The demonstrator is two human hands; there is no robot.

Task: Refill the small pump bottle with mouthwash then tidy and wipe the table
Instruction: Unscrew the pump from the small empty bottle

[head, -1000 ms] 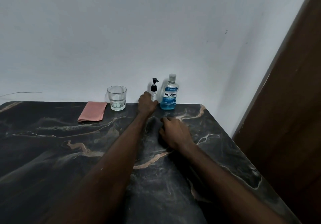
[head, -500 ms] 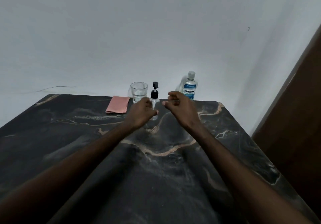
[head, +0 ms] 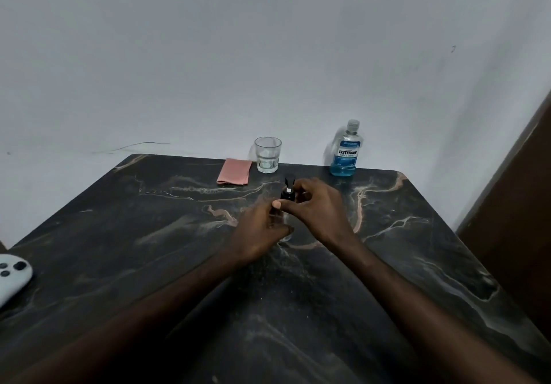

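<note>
The small clear pump bottle (head: 288,194) with a black pump head stands upright near the middle of the dark marble table (head: 149,234). My left hand (head: 259,231) is wrapped around its body. My right hand (head: 313,204) pinches the black collar of the pump between thumb and fingers. The mouthwash bottle (head: 344,152), holding blue liquid and with its cap on, stands at the back of the table by the wall. A folded pink cloth (head: 234,171) lies flat at the back, left of a glass.
A clear glass tumbler (head: 267,154) with a little water stands between the cloth and the mouthwash. A white controller-like device (head: 12,276) lies at the table's left edge. A brown door is on the right, a white wall behind.
My left hand has carried the pump bottle from the back wall toward the table's middle. My right hand rose from the tabletop and closed on the pump collar.
</note>
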